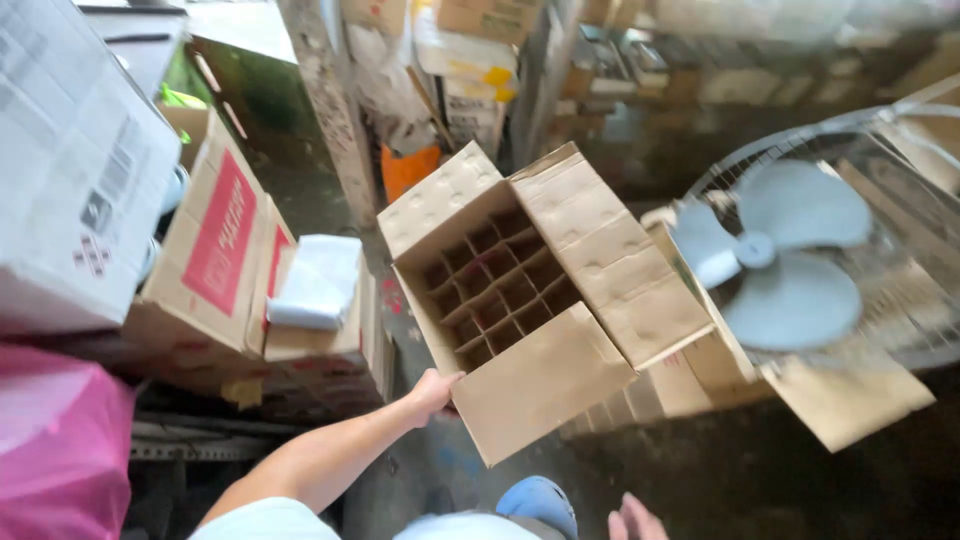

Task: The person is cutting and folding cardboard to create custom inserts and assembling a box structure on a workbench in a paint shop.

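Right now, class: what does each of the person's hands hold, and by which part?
The left hand grips the open cardboard box with dividers at its near lower corner, beside a flap. The right hand, at the bottom edge, holds nothing.

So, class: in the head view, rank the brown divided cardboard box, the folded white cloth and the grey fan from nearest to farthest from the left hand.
1. Brown divided cardboard box: touching the left hand.
2. Folded white cloth: up-left, on a carton.
3. Grey fan: far right.

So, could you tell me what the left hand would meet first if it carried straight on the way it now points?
The left hand already grips the near flap of the open divided carton. Going on up and right, it would probably meet that flap and then the cardboard dividers; depth is uncertain.
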